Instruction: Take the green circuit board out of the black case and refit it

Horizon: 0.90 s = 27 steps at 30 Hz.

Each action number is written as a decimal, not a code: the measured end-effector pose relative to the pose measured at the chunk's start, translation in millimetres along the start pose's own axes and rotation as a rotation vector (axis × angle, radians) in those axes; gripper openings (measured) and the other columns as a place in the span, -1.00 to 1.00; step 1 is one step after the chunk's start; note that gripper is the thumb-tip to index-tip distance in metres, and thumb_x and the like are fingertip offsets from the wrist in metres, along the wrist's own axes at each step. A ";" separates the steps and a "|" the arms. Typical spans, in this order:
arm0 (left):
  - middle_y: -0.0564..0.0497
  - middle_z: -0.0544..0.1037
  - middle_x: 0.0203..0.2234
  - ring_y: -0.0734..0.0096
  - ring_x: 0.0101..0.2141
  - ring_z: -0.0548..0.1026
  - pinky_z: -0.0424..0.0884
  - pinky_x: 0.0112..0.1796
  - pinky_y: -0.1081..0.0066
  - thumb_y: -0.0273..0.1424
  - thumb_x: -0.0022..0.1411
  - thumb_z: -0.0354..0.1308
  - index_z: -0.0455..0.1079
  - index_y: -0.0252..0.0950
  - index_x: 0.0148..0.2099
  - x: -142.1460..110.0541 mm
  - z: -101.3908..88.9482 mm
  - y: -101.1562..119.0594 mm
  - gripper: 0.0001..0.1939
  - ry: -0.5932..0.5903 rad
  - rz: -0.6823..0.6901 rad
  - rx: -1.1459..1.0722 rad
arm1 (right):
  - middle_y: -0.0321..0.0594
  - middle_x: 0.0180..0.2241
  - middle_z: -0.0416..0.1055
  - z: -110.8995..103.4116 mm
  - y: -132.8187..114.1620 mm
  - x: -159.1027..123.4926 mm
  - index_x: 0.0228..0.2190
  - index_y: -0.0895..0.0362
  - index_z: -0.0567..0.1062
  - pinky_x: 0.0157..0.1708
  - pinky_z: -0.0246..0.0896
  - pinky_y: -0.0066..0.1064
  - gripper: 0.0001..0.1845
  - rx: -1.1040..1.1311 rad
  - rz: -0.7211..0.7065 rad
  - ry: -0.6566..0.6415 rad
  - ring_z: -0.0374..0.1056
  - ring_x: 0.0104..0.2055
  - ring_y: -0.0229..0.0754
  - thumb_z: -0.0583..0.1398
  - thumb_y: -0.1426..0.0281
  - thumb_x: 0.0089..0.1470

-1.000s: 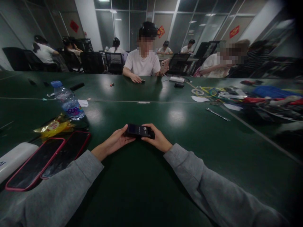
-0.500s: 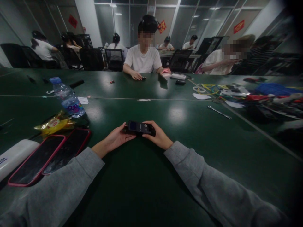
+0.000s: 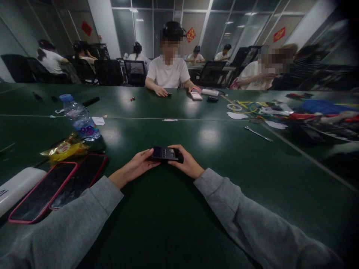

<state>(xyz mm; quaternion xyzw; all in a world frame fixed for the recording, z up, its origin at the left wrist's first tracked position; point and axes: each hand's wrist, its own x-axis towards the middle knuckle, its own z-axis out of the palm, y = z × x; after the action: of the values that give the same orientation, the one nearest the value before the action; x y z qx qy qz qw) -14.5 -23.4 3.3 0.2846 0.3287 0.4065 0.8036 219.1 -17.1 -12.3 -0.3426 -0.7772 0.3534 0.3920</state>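
Observation:
Between my two hands is a black handheld device with a small dark screen at its left end and small buttons to the right of it. My left hand is closed on the left end, with the thumb on top by the screen and the fingers under it. My right hand grips the other end, fingers along the far edge and thumb at the near side. Both hands are low over the green table. Underneath, the device is hidden from me.
To the left are two red-edged phones, a white case-like object, a yellow packet and a plastic bottle. A wrench and a cable pile lie right. Opposite, a person sits with a phone.
My left thumb has shifted onto the device's top by the screen, and the device has turned slightly. Across the table, the person's phone has tipped down toward the tabletop.

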 end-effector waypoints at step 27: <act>-0.32 0.48 -0.04 0.11 -0.01 0.48 0.35 0.08 0.17 -0.38 0.27 0.18 0.34 -0.47 0.07 -1.4 0.9 -0.6 -0.63 -0.014 0.010 -0.010 | -0.15 -0.01 0.32 -0.3 -3.1 -0.1 0.05 0.03 0.26 0.11 0.21 -0.03 -0.45 -0.038 0.019 -0.004 0.30 0.07 -0.05 0.29 0.40 0.03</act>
<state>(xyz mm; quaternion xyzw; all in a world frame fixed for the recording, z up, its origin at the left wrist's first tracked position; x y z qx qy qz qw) -14.2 -25.0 3.8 0.2852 0.3198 0.4103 0.8050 218.5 -18.7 -9.7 -0.3568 -0.7813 0.3431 0.3803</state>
